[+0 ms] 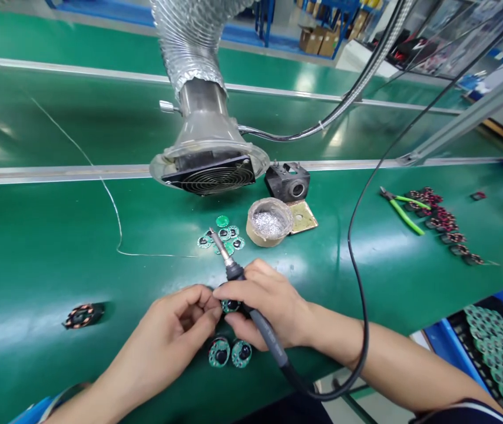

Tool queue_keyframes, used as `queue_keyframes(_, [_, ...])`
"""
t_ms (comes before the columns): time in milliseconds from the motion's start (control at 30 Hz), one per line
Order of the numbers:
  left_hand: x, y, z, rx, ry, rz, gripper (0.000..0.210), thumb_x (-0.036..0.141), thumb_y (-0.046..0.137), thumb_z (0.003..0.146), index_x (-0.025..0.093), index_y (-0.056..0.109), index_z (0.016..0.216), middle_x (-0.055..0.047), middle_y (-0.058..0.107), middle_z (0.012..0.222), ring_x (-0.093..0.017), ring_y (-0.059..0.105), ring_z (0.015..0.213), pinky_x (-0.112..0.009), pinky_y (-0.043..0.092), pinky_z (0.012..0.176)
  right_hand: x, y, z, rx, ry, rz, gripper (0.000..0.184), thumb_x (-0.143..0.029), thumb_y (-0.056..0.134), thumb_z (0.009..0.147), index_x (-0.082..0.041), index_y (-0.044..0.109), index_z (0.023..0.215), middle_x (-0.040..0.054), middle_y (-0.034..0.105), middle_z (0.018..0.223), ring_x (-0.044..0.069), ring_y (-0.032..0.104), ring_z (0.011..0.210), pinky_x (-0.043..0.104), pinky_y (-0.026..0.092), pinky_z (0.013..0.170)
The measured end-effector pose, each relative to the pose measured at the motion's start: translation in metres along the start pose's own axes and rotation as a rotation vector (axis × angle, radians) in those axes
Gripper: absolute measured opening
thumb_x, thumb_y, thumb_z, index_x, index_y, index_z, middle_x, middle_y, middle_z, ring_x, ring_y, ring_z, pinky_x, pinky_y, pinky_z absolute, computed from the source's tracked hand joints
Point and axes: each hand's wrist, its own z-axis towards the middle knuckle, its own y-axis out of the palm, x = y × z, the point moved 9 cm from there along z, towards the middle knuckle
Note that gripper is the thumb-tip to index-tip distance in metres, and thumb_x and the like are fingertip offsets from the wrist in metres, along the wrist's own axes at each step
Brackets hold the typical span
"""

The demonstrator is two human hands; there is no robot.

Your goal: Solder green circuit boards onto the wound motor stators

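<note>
In my right hand [269, 303] is a soldering iron [269, 338], its metal tip pointing up and away from me. The thumb and forefinger of that same hand also reach a small round circuit board [231, 305]. My left hand [181, 324] is closed in a pinch at the board's left edge; the fingertips hide part of it. Just below, two round parts topped with green boards, one on the left [219, 352] and one on the right [241, 354], rest on the table. Beyond the iron's tip lies a cluster of loose round boards [225, 233].
A fume extractor hood [209, 156] hangs over the green table [35, 247]. Behind the hands stand a tub of silvery bits [267, 224] and a black iron holder [289, 184]. Solder wire [116, 221] and a copper-wound coil [82, 317] lie left; green-handled cutters [404, 212] and several coils [443, 221] lie right.
</note>
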Motion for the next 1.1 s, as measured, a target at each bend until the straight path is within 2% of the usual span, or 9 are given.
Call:
queue_keyframes(200, [0.002, -0.001, 0.0, -0.002, -0.009, -0.009, 0.036, 0.053, 0.055, 0.087, 0.018, 0.059, 0.078, 0.0, 0.053, 0.065, -0.014, 0.049, 0.061, -0.022, 0.043, 0.056, 0.008, 0.002, 0.0, 0.006, 0.077, 0.097, 0.034, -0.022, 0.05, 0.084, -0.021, 0.048, 0.119, 0.0008, 0.06, 0.088, 0.013, 0.052, 0.077, 0.03, 0.046, 0.079])
queue_keyframes(333, [0.001, -0.001, 0.0, -0.009, 0.009, 0.012, 0.036, 0.052, 0.052, 0.089, 0.018, 0.059, 0.08, 0.0, 0.052, 0.067, -0.013, 0.047, 0.062, -0.022, 0.043, 0.057, 0.007, 0.0, 0.001, 0.034, 0.06, 0.115, 0.034, -0.019, 0.05, 0.083, -0.021, 0.049, 0.117, -0.0006, 0.059, 0.084, 0.012, 0.052, 0.074, 0.029, 0.046, 0.078])
queue_keyframes(433, [0.001, -0.002, 0.001, 0.007, 0.028, 0.016, 0.032, 0.047, 0.053, 0.091, 0.017, 0.058, 0.08, 0.002, 0.051, 0.068, -0.011, 0.045, 0.061, -0.021, 0.041, 0.056, 0.004, 0.0, 0.001, 0.011, 0.028, 0.111, 0.034, -0.015, 0.051, 0.082, -0.021, 0.05, 0.116, -0.0011, 0.06, 0.085, 0.012, 0.051, 0.074, 0.029, 0.046, 0.078])
queue_keyframes(567, [0.012, -0.003, -0.004, 0.052, 0.066, -0.027, 0.022, 0.034, 0.057, 0.089, 0.016, 0.057, 0.076, 0.003, 0.053, 0.064, -0.008, 0.046, 0.058, -0.019, 0.038, 0.053, 0.004, 0.002, -0.003, -0.06, 0.073, 0.106, 0.04, -0.015, 0.056, 0.083, -0.021, 0.051, 0.123, 0.0015, 0.061, 0.088, 0.015, 0.052, 0.08, 0.031, 0.047, 0.075])
queue_keyframes(700, [0.018, -0.003, -0.005, 0.027, 0.071, -0.064, 0.01, 0.024, 0.059, 0.084, 0.016, 0.059, 0.078, 0.005, 0.055, 0.062, -0.007, 0.047, 0.055, -0.017, 0.038, 0.051, 0.006, -0.001, -0.005, -0.046, 0.084, 0.06, 0.042, -0.012, 0.063, 0.083, -0.019, 0.054, 0.123, 0.0022, 0.062, 0.088, 0.014, 0.052, 0.077, 0.029, 0.048, 0.068])
queue_keyframes(800, [0.019, -0.007, -0.006, 0.048, 0.097, -0.071, 0.007, 0.022, 0.059, 0.083, 0.016, 0.06, 0.08, 0.005, 0.056, 0.062, -0.007, 0.05, 0.056, -0.017, 0.04, 0.053, 0.005, 0.0, -0.005, -0.049, 0.07, 0.063, 0.046, -0.012, 0.066, 0.082, -0.021, 0.055, 0.125, 0.003, 0.065, 0.091, 0.014, 0.055, 0.075, 0.031, 0.051, 0.067])
queue_keyframes(933, [0.021, -0.009, -0.008, 0.067, 0.114, -0.052, 0.006, 0.021, 0.059, 0.083, 0.016, 0.06, 0.079, 0.005, 0.057, 0.062, -0.007, 0.051, 0.056, -0.018, 0.042, 0.055, -0.002, -0.003, -0.004, -0.017, 0.033, 0.079, 0.05, -0.008, 0.068, 0.079, -0.022, 0.055, 0.125, 0.0068, 0.069, 0.108, 0.018, 0.063, 0.089, 0.035, 0.055, 0.075])
queue_keyframes(1100, [0.022, -0.009, -0.008, 0.064, 0.118, -0.031, 0.004, 0.017, 0.057, 0.082, 0.016, 0.06, 0.079, 0.006, 0.057, 0.06, -0.007, 0.053, 0.056, -0.018, 0.042, 0.056, -0.01, -0.003, -0.007, -0.018, -0.055, 0.091, 0.055, 0.001, 0.065, 0.076, -0.022, 0.055, 0.125, 0.0054, 0.071, 0.107, 0.016, 0.066, 0.089, 0.035, 0.055, 0.077])
